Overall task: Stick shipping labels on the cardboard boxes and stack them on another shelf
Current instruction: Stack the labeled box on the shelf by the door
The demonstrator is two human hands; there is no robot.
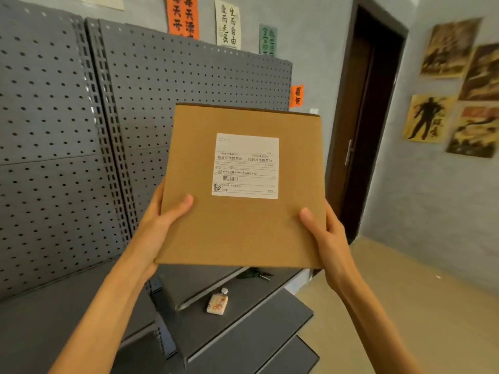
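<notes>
A brown cardboard box (pixel 243 228) is held up in front of me, its broad face turned towards the camera. A white shipping label (pixel 245 166) with a barcode and a QR code is stuck on that face, above its middle. My left hand (pixel 164 214) grips the box's left edge, thumb on the front. My right hand (pixel 324 233) grips the right edge the same way. The box hangs in the air above the grey metal shelves (pixel 243 314).
Grey pegboard shelving panels (pixel 67 157) fill the left and back. A small patterned pouch (pixel 217 303) lies on a lower shelf, with a dark green object (pixel 255 273) behind it. A dark door (pixel 361 130) stands right of the shelving, with tan floor (pixel 405 306) at the lower right.
</notes>
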